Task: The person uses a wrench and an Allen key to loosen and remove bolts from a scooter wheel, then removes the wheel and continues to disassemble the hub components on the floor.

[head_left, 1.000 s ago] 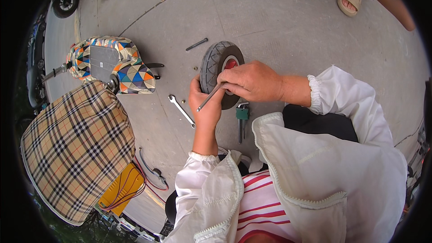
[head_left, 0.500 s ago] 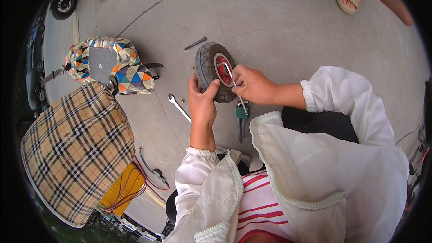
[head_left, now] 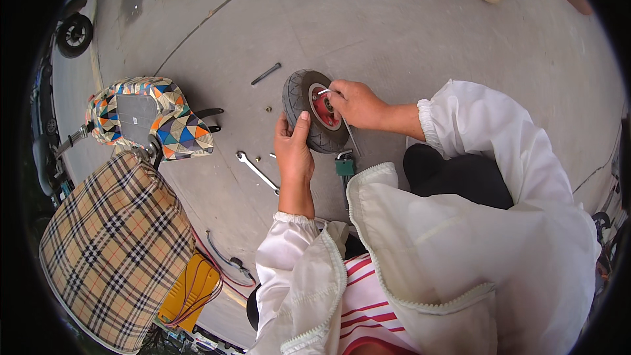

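A person is holding a small wheel (head_left: 303,109) between both hands above the concrete ground (head_left: 407,33).
The right hand (head_left: 357,103) is closing around an L-shaped hex key (head_left: 351,134) and hiding its middle; whether the short end is touching the hub is hard to tell. The left hand (head_left: 294,151) is gripping the tyre, its fingertips partly disappearing behind it. The jacket (head_left: 420,223) is cutting off the lower green tool holder (head_left: 345,167). The wheel is showing dark grey treaded rubber, a pale rim and a red hub, leaning tilted.
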The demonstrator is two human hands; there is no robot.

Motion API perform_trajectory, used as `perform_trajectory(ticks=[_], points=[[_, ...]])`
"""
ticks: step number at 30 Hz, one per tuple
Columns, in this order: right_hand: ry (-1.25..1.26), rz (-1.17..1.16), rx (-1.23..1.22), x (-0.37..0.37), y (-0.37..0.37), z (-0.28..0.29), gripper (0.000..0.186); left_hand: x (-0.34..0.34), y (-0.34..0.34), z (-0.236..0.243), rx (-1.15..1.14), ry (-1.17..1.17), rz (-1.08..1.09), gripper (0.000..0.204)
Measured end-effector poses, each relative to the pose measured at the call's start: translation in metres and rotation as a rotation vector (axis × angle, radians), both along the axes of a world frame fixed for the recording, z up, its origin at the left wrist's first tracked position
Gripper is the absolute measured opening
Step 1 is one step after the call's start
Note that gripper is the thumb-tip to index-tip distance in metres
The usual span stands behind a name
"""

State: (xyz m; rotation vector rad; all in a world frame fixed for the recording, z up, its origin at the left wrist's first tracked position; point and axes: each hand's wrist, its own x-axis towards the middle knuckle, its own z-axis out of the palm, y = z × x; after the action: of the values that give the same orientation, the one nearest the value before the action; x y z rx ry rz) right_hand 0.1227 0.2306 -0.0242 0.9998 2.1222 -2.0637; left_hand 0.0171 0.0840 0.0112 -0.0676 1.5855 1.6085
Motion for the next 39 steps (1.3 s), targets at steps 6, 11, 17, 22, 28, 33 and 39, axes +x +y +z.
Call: perform_trajectory(ticks=[6,11,17,22,28,33,39], points=[[-0.065,-0.059,-0.223,-0.001,0.011,0.010,0.033,-0.009,0.014,0.013,0.036,-0.112,-0.050,0.052],[-0.117,0.061,-0.320,0.010,0.008,0.010,0.033,-0.006,0.013,0.010,-0.113,-0.032,-0.234,0.053],[-0.130,0.122,-0.171,0.020,-0.005,0.003,0.033,-0.003,0.022,0.006,-0.277,0.068,-0.252,0.051],[-0.122,0.097,-0.184,0.019,-0.006,0.006,0.032,-0.002,0.020,0.003,-0.276,0.093,-0.218,0.049],[-0.103,0.084,-0.172,0.018,-0.008,0.005,0.032,-0.002,0.018,0.000,-0.275,0.107,-0.216,0.046],[-0.111,0.078,-0.184,0.016,-0.008,0.008,0.032,-0.001,0.016,-0.002,-0.268,0.119,-0.191,0.043],[-0.164,0.045,-0.271,0.012,-0.010,0.005,0.032,0.000,0.017,-0.001,-0.226,0.126,-0.193,0.042]])
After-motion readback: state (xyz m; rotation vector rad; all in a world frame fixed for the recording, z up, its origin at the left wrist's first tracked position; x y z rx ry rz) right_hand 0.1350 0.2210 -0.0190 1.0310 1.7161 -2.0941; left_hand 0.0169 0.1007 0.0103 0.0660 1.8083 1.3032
